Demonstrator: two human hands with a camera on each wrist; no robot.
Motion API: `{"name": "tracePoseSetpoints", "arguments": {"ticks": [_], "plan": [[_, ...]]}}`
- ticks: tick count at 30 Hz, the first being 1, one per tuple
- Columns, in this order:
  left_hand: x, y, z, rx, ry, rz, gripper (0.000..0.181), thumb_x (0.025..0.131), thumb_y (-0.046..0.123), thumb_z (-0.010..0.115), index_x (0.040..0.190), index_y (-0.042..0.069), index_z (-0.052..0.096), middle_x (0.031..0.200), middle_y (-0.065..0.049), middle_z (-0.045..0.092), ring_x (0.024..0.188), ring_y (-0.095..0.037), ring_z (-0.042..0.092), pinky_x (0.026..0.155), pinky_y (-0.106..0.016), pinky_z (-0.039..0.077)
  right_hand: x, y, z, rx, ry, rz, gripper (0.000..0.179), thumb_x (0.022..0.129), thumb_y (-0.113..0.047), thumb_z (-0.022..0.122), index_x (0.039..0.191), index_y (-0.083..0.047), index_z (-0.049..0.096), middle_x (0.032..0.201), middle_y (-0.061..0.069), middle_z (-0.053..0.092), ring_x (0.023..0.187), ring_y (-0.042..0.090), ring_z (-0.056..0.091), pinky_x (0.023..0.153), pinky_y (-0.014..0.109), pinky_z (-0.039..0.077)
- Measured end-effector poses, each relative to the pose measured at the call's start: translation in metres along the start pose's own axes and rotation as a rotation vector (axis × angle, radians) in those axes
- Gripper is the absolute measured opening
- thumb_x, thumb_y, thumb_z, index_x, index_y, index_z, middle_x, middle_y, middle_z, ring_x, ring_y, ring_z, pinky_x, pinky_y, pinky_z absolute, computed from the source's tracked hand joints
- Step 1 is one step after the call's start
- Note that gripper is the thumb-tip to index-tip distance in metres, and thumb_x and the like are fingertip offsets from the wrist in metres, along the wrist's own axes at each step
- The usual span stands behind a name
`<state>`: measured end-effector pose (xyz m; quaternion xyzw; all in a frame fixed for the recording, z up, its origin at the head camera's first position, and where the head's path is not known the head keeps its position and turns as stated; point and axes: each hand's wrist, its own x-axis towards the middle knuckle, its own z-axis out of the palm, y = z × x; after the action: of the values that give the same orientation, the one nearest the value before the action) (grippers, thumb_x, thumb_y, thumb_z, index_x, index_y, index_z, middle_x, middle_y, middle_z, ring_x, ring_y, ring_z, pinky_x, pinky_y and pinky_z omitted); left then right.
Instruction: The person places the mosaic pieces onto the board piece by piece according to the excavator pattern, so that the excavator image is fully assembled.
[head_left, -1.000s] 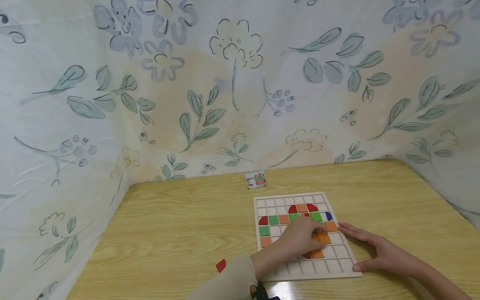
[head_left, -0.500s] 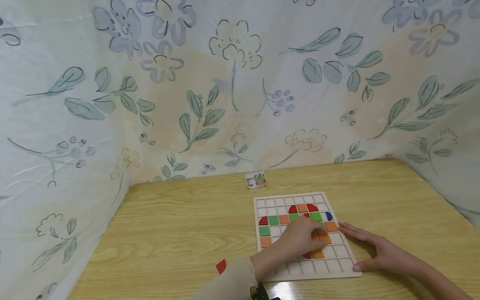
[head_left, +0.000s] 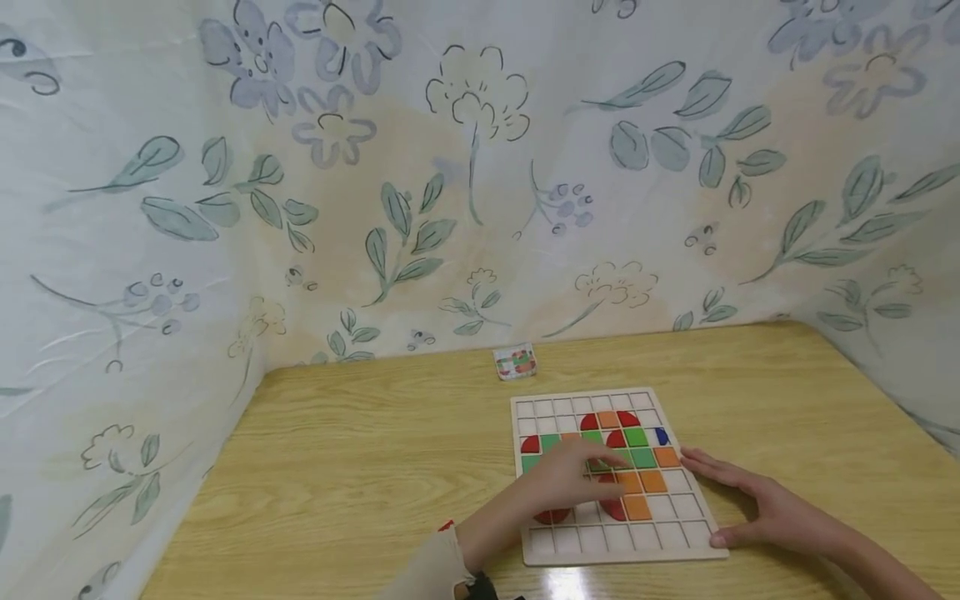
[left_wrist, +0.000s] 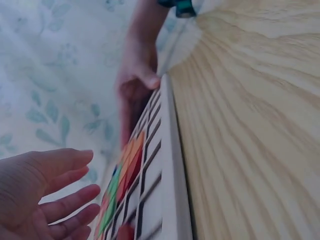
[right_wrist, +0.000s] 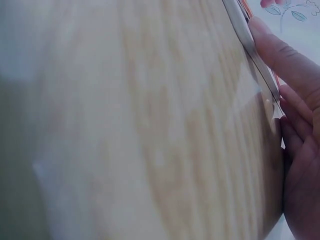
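Note:
A wooden grid board (head_left: 671, 542) lies on the table, partly filled with flat coloured tiles. Over its left half hovers my left hand (head_left: 566, 475), fingers spread apart and holding nothing; it hides several tiles. Orange squares (head_left: 637, 507), green squares (head_left: 642, 458), red rounded pieces (head_left: 552, 517) and a small blue piece (head_left: 662, 436) sit in the cells. My right hand (head_left: 765, 512) rests at the board's right side, its fingertips against the edge and its thumb on the near corner. In the left wrist view, my left hand (left_wrist: 50, 195) is clear of the tiles.
A small card (head_left: 515, 362) printed with a coloured pattern lies beyond the board. One loose red piece (head_left: 446, 525) shows on the table (head_left: 337, 467), mostly hidden behind my left forearm. Floral cloth (head_left: 480, 167) rises at the back and sides.
My left hand has moved left, away from the orange and green tiles at the board's middle, uncovering them. The forearm now covers most of the loose red piece. My right hand stays put.

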<state>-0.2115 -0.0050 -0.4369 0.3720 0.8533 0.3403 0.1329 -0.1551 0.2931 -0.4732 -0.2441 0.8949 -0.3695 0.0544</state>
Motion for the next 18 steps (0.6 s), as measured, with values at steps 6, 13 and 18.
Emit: {"name": "tracePoseSetpoints", "arguments": {"ticks": [6, 13, 18], "plan": [[-0.038, -0.020, -0.019, -0.244, 0.066, -0.097, 0.028, 0.084, 0.027, 0.068, 0.110, 0.017, 0.067, 0.106, 0.007, 0.066, 0.091, -0.005, 0.056, 0.074, -0.018, 0.046, 0.000, -0.001, 0.001, -0.041, -0.020, 0.049, 0.078, 0.073, -0.039, 0.073, 0.141, -0.020, 0.040, 0.147, -0.018, 0.029, 0.119, -0.029, 0.012, 0.087, 0.006, 0.027], [-0.081, -0.041, -0.041, -0.284, 0.168, -0.176, 0.025, 0.083, 0.019, 0.069, 0.107, 0.014, 0.068, 0.103, 0.001, 0.068, 0.089, -0.010, 0.058, 0.078, -0.023, 0.046, 0.001, 0.000, 0.003, 0.026, -0.001, 0.009, 0.079, 0.073, -0.035, 0.074, 0.141, -0.016, 0.039, 0.148, -0.013, 0.029, 0.120, -0.028, 0.011, 0.084, -0.004, 0.011], [-0.101, -0.049, -0.052, -0.261, 0.201, -0.245, 0.024, 0.084, 0.020, 0.067, 0.108, 0.018, 0.068, 0.104, 0.003, 0.066, 0.093, -0.013, 0.057, 0.080, -0.027, 0.046, 0.002, -0.001, 0.003, 0.021, 0.008, 0.017, 0.078, 0.073, -0.035, 0.075, 0.140, -0.018, 0.040, 0.147, -0.016, 0.030, 0.120, -0.028, 0.011, 0.083, -0.004, 0.011]]}}
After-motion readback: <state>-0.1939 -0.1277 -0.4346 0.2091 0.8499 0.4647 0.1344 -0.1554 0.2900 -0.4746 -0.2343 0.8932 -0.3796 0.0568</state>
